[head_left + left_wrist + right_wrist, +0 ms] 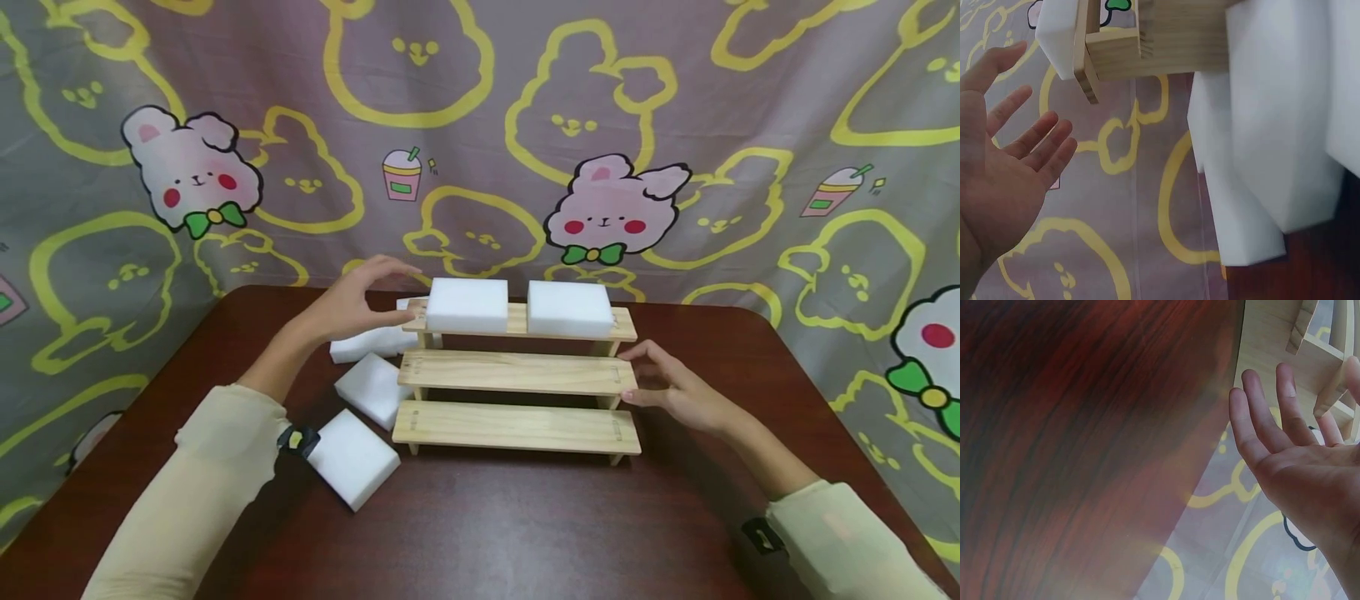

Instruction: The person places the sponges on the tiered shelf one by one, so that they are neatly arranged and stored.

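A three-tier wooden stand [516, 425] stands on the table. Two white foam-like blocks lie on its top tier, a left block [468, 302] and a right block [570, 307]. My left hand [358, 300] is at the left end of the top tier, fingers spread and nothing in its grasp; in the left wrist view its palm [1004, 181] shows beside the stand. At the right end of the middle tier is my right hand [671, 392], thumb at the board's edge. The right wrist view shows its fingers extended; whether the thumb touches the wood I cannot tell.
Several more white blocks lie left of the stand: a near block [354, 458], a middle block [372, 388] and a block [367, 343] farther back. The dark red-brown table [480, 533] extends around them. A patterned cloth [480, 125] hangs behind.
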Motion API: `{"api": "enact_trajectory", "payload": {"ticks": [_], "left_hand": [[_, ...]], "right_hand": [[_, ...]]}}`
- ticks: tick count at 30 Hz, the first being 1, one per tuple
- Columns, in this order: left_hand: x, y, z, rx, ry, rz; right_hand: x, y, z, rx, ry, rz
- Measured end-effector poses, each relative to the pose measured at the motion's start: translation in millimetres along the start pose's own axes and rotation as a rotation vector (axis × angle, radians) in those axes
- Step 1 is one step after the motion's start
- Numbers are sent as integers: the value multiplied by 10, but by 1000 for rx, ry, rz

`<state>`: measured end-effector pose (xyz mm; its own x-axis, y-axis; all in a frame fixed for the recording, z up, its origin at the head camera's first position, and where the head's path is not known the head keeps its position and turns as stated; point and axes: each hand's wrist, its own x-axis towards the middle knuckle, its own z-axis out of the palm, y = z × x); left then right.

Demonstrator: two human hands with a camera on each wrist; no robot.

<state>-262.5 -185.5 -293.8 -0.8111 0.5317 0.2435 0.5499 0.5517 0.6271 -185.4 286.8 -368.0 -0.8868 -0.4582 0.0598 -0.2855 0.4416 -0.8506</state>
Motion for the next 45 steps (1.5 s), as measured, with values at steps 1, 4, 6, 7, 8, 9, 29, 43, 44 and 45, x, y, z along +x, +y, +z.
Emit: {"api": "enact_trajectory", "payload": {"ticks": [1, 4, 6, 7, 8, 9, 29, 43, 44, 45], "left_hand": [[-22, -9, -4, 5, 5, 6], [-87, -42, -8, 24, 20, 24], [-130, -64, -4, 34, 26, 30], [-153, -78, 0, 37, 29, 33], [-174, -95, 4, 38, 30, 30], [-196, -106, 7, 37, 30, 27], [-713, -405, 126, 90, -31, 1], [-1069, -507, 84, -36, -221, -102], [-1085, -515, 85, -48, -245, -111], [-1099, -522, 89, -58, -263, -116]], "right_hand": [[0, -1, -1, -3, 1, 1], [-1, -3, -2, -5, 1, 4], [-2, -3, -1, -4, 1, 7], [-3, -2, -1, -2, 1, 9], [-3, -1, 0, 0, 0, 9], [-2, 0, 1, 1, 0, 9], [2, 11, -5, 12, -6, -9], [4, 21, -1, 18, -4, -13], [3, 23, -1, 20, -4, -13], [2, 25, -1, 21, -3, -14]]}}
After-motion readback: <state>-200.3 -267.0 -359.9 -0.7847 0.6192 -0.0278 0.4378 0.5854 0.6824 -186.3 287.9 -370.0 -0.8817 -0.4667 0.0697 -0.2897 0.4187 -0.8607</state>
